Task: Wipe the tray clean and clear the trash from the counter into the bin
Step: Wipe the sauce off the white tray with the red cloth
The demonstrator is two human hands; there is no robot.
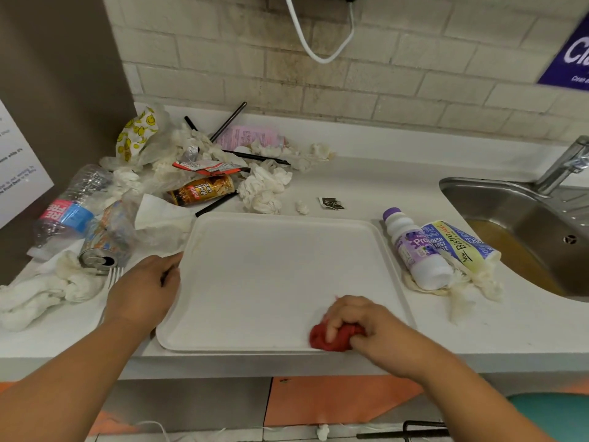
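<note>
My right hand (360,327) is at the lower right corner of the tray (271,275), fingers curled tight round a red cloth (331,338) that presses on the tray. My left hand (143,291) holds the tray's left rim, fingers bent over the edge. The tray lies flat at the front of the counter (398,186), mid-frame.

Trash crowds the tray's left and far sides. A crushed can (105,240) and a water bottle (67,215) with a pink and blue label lie at left, with a fork (113,275) just beside my left hand and half hidden by it. Behind the tray are wadded tissues (264,189), a brown can (202,193), black straws (228,121), a smiley-face wrapper (137,132) and a pink packet (248,137) with print too small to read. A small dark packet (331,203) lies alone past the far edge.

Right of the tray, a white bottle (414,250) with a purple cap lies on its side; its label starts "Pro". Touching it is a wrapper (459,244) reading "New Bistro", on more tissue. Beyond is a sink (526,224) holding brownish liquid, and a tap (564,164).

A purple sign (570,55) at upper right is cut off at "Cl". A notice (16,167) at far left is blurred. A teal shape (554,413) at lower right is cut off; I cannot tell what it is.
</note>
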